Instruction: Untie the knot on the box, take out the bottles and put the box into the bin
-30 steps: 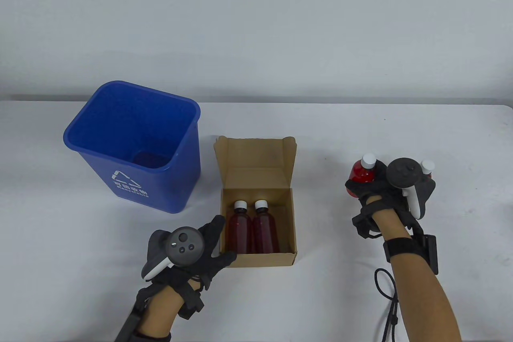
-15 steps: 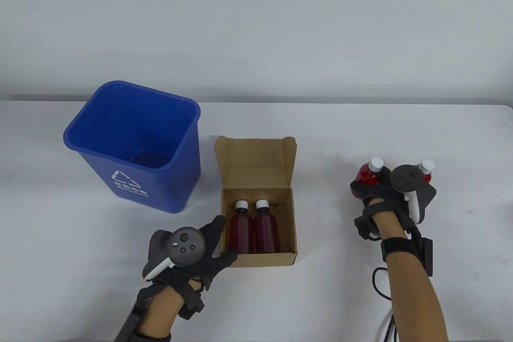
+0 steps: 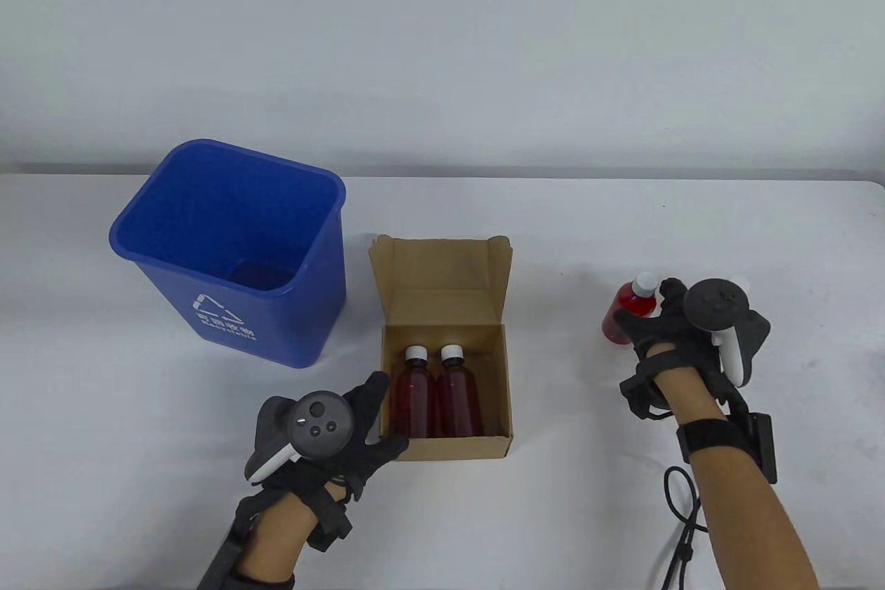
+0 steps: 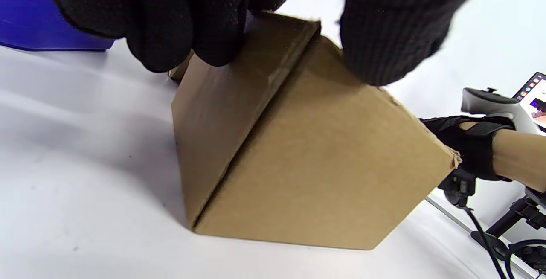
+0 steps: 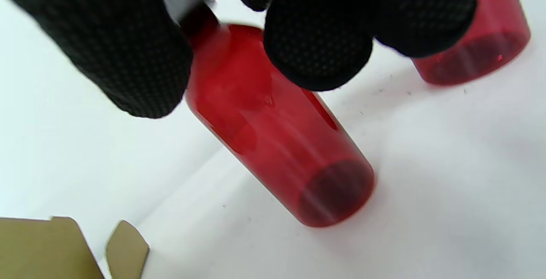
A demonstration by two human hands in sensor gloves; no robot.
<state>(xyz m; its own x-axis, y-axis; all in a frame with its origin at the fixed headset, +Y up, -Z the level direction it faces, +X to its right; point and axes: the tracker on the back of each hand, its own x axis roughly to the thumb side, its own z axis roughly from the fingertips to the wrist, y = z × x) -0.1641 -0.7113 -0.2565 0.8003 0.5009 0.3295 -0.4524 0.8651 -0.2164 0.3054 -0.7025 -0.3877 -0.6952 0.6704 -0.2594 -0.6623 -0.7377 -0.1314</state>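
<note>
The open cardboard box (image 3: 442, 292) stands at the table's middle with two red bottles (image 3: 413, 400) (image 3: 458, 400) lying inside, white caps pointing away. My left hand (image 3: 384, 413) grips its near left corner, thumb on the front wall, fingers (image 4: 179, 36) on the left wall. At the right a third red bottle (image 3: 611, 328) stands on the table. My right hand (image 3: 646, 306) is spread loosely around it, thumb tip (image 3: 620, 319) still touching its front. A fourth bottle (image 5: 477, 53) stands just beyond, mostly hidden behind the tracker in the table view.
A blue recycling bin (image 3: 228, 313) stands open to the left of the box, close to its lid flap. A black cable (image 3: 681, 514) trails from my right wrist along the table's near right edge.
My right hand lowered the third bottle onto the table, loosened its grip and slid slightly right. The left hand and the box have not moved.
</note>
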